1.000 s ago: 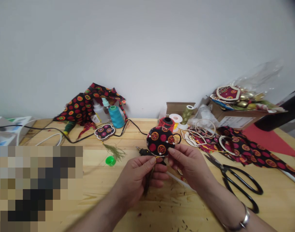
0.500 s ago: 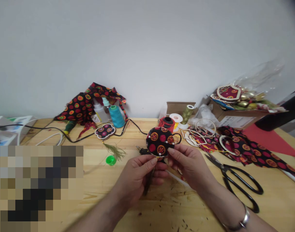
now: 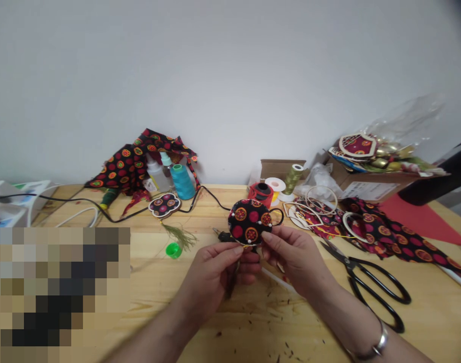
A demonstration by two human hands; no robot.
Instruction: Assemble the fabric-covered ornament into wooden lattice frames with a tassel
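Observation:
Between my two hands, above the table, is a round fabric-covered ornament. Its cloth is black with red and orange circles, and several white beads dot its face. My left hand pinches the lower edge between thumb and fingers. At the lower right edge, my right hand grips it with thumb and fingers closed. A thin black loop sticks out on its right. Dark strands hang beneath my left hand, partly hidden. Behind the ornament lies a dark tool with a pointed tip, mostly covered.
Black-handled scissors lie right of my hands. A green cap and a tasselled flower ornament lie left. Behind stand a blue thread cone, a red spool and a cardboard box. Patterned cloth is heaped back left.
Almost nothing differs. Both hands keep hold of the round ornament in nearly the same place, with only a very slight shift.

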